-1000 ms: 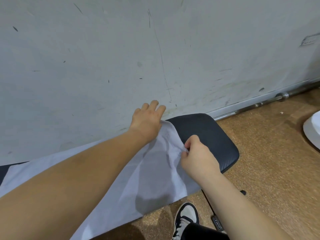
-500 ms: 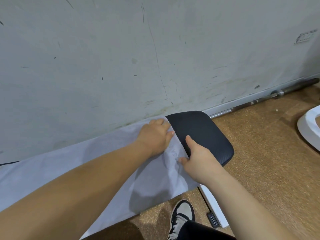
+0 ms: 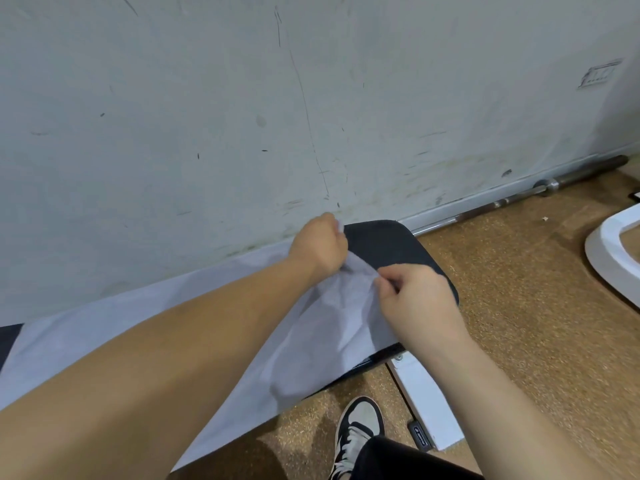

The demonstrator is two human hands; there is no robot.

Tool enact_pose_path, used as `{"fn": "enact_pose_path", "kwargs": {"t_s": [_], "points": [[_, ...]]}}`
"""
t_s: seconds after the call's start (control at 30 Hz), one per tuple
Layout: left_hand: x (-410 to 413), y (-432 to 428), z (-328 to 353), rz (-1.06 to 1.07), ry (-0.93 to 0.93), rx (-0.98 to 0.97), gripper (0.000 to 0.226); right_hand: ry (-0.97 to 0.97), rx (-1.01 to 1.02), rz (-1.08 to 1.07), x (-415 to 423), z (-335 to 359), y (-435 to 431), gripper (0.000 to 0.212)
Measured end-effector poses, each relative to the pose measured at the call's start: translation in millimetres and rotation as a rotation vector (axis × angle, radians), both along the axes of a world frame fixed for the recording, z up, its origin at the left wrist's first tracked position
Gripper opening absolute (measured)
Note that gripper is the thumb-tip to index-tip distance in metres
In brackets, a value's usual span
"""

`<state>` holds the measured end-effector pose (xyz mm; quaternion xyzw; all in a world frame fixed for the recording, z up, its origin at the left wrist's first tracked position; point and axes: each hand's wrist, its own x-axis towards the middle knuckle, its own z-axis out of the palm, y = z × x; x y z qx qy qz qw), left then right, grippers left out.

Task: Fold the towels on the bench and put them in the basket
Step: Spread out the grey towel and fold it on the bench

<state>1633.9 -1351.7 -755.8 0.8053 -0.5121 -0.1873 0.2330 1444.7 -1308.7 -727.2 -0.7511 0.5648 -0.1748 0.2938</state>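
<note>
Your left hand (image 3: 320, 247) clutches the towel's (image 3: 86, 327) far corner, your right hand (image 3: 417, 301) pinches its edge. Black bench (image 3: 384, 245) against a scuffed wall (image 3: 242, 116), barbell (image 3: 502, 203) on cork floor (image 3: 519, 306).

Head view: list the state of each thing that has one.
Black padded bench, right end bare.
Pale grey cloth towel, spread along the bench, right end bunched up.
Left hand, grips the towel's far corner.
Right hand, pinches the towel's near edge.
Steel barbell, lying along the wall.
</note>
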Motion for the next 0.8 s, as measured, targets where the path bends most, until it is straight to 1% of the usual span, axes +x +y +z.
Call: {"fn": "enact_pose_path", "kwargs": {"t_s": [0.07, 0.1, 0.17, 0.27, 0.37, 0.4, 0.53, 0.57, 0.63, 0.7, 0.8], "points": [[-5.2, -0.5, 8.6, 0.013, 0.169, -0.138, 0.017, -0.027, -0.087, -0.048, -4.2, 11.0, 0.8, 0.018], [-6.4, 0.3, 14.5, 0.024, 0.215, -0.192, 0.017, -0.044, -0.119, -0.059, -3.6, 16.2, 2.9, 0.017], [-2.0, 6.1, 27.7, 0.050, 0.246, -0.245, 0.019, -0.094, -0.152, -0.032, 2.6, 23.5, 10.0, 0.015], [25.7, 27.8, 44.7, 0.122, 0.333, -0.262, 0.018, -0.197, -0.137, 0.118, 22.8, 31.2, 26.3, 0.016], [69.2, 68.8, 54.6, 0.208, 0.402, -0.258, 0.012, -0.181, -0.127, 0.281, 54.3, 36.4, 48.3, 0.026], [84.4, 85.8, 56.4, 0.223, 0.412, -0.248, 0.012, -0.162, -0.125, 0.324, 66.8, 37.5, 57.2, 0.028], [145.0, 159.7, 56.7, 0.304, 0.406, -0.188, 0.030, -0.109, -0.143, 0.541, 126.1, 39.2, 104.4, 0.030], [158.5, 178.1, 56.4, 0.333, 0.400, -0.189, 0.030, -0.111, -0.130, 0.591, 141.5, 38.9, 117.7, 0.030], [180.7, 214.1, 57.0, 0.381, 0.390, -0.200, 0.022, -0.116, -0.079, 0.650, 171.0, 37.6, 141.6, 0.030], [200.0, 246.8, 54.9, 0.432, 0.375, -0.198, 0.015, -0.120, -0.021, 0.669, 199.8, 35.3, 162.1, 0.032], [227.3, 283.5, 41.9, 0.500, 0.380, -0.168, 0.012, -0.121, 0.111, 0.675, 235.9, 31.4, 187.7, 0.028]]}}
